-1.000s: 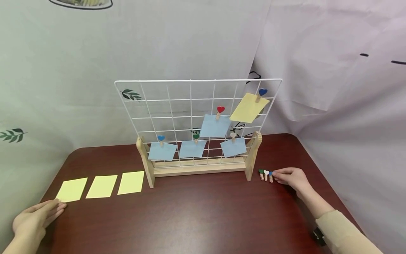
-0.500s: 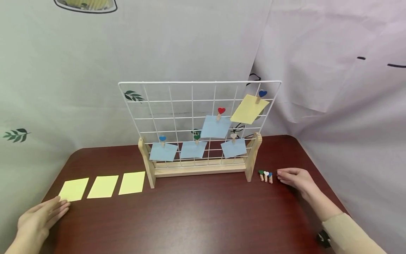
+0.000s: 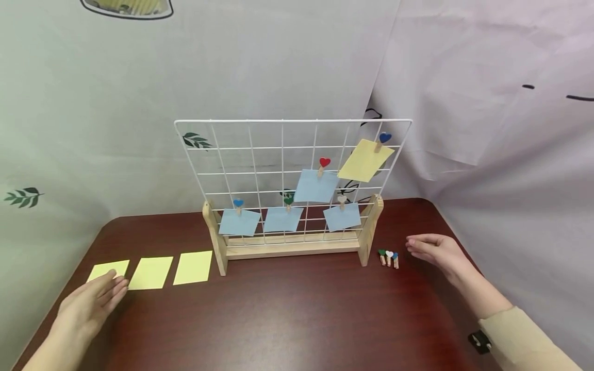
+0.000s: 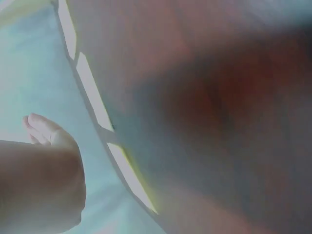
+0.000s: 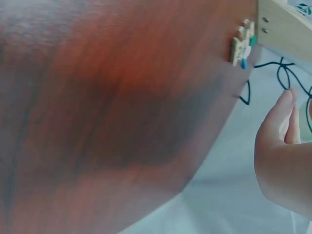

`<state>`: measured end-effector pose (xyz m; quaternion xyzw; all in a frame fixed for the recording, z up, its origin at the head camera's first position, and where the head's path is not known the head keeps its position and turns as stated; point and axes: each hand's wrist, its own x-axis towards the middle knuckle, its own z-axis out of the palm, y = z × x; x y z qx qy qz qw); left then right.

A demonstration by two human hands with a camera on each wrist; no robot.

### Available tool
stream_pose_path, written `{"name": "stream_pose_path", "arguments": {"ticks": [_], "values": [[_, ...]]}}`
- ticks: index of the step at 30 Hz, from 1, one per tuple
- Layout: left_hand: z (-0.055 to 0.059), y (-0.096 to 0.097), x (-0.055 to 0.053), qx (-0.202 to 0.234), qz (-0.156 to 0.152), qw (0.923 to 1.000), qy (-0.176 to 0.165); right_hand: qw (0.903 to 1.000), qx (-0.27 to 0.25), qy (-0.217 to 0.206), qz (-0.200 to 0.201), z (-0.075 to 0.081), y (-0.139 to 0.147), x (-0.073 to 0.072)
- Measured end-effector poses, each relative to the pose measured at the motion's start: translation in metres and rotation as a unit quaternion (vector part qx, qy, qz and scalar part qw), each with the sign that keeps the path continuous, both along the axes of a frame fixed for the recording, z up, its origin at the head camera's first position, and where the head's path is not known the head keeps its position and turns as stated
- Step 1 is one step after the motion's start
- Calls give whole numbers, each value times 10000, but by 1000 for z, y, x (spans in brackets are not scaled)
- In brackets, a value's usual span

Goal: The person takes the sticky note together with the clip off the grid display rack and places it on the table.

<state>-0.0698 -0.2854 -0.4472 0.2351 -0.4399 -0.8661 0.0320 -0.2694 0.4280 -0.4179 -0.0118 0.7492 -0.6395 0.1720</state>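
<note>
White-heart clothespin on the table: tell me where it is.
In the head view, the white-heart clothespin lies on the right side of the table, between the green-heart clothespin and the blue-heart clothespin, left of the right hand.

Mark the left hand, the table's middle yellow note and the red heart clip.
Left hand (image 3: pixel 89 304), head view: middle of the hand.
Middle yellow note (image 3: pixel 151 272), head view: sheet's centre.
Red heart clip (image 3: pixel 324 163), head view: its heart.

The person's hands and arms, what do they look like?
The left hand and right hand are bare, with no gloves. A plain beige cloth sleeve ends partway along the right forearm; no sleeve shows on the left. A small black object shows beside the sleeve, too unclear to name.
</note>
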Motion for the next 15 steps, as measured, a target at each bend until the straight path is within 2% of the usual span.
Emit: {"name": "stream_pose_path", "arguments": {"ticks": [6,10,15], "values": [[7,32,-12,-126,-337,9993,119,9995,-256,145,128,14,-8,-1],[13,55,-20,-416,-610,9973,16,9984,-460,276,170,23,-13,-1],[23,82,-30,-718,-902,9933,-99,9978,-415,444,264,36,-19,0]]}}
